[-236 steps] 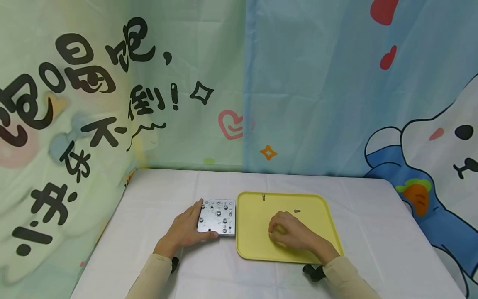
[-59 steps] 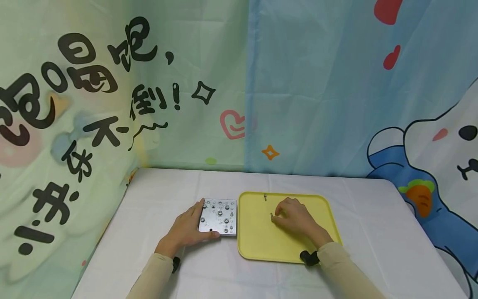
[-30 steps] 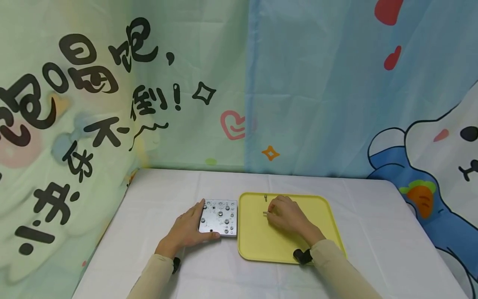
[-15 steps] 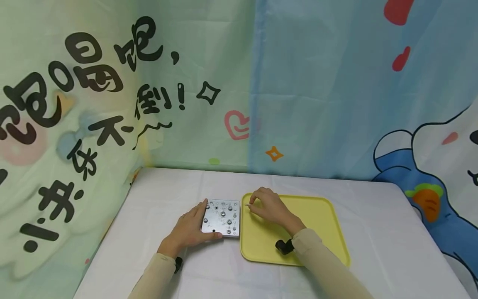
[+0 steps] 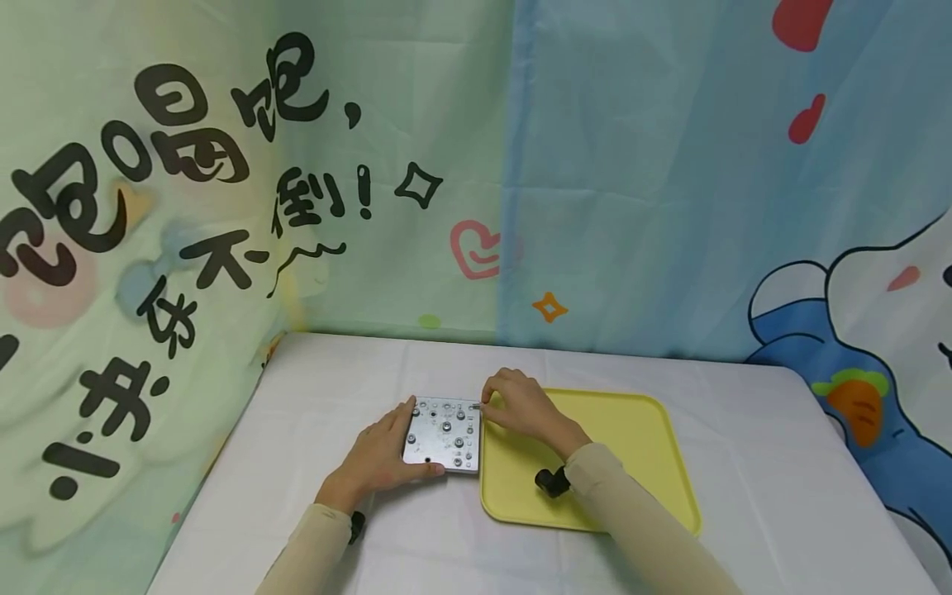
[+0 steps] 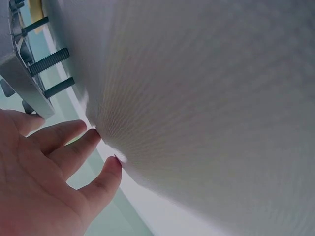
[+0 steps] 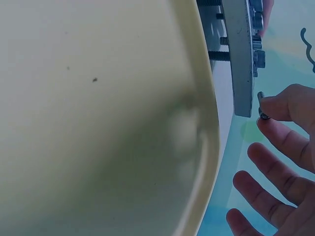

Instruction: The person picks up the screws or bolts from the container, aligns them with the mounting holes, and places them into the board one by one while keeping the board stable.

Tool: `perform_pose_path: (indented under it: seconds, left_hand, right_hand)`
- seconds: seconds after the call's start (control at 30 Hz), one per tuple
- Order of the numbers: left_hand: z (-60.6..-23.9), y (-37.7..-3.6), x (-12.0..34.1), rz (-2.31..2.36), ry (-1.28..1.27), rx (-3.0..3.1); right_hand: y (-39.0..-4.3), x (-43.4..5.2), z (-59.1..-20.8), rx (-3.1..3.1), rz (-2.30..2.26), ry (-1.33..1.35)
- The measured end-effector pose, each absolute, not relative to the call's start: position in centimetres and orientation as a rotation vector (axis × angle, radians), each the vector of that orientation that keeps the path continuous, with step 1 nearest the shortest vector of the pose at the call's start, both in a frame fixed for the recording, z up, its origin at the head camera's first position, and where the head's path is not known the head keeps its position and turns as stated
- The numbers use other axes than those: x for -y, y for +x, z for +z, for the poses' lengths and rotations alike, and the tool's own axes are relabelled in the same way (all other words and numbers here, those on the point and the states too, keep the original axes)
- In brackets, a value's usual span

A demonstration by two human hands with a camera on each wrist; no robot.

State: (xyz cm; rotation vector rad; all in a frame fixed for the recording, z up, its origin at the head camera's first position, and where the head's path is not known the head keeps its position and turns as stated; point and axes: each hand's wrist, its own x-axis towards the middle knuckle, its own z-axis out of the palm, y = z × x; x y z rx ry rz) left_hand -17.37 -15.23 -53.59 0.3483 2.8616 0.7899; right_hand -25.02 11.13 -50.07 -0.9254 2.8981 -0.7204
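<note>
One small dark screw (image 7: 262, 105) is pinched in the right hand (image 5: 521, 406) at the far right corner of the square drilled metal plate (image 5: 444, 435), shank toward the plate, while the flat left hand (image 5: 379, 456) braces the plate's left edge beside the yellow plastic tray (image 5: 640, 446).

white tablecloth (image 5: 335, 372), cartoon backdrop (image 5: 223, 165)

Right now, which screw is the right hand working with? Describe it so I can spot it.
Start at the yellow tray; just left of it lies the square metal plate. At the plate's far right corner, the right hand pinches one small dark screw, the only one held in fingertips rather than seated.
</note>
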Motion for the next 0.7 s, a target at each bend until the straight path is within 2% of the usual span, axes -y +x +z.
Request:
perform_pose_path:
  seconds: [0.7]
  left_hand:
    - [-53.5,-17.3,15.3,0.784,0.339,-2.851]
  right_hand:
    - [-25.0,-9.6,-49.3,-2.907,-0.681,-0.978]
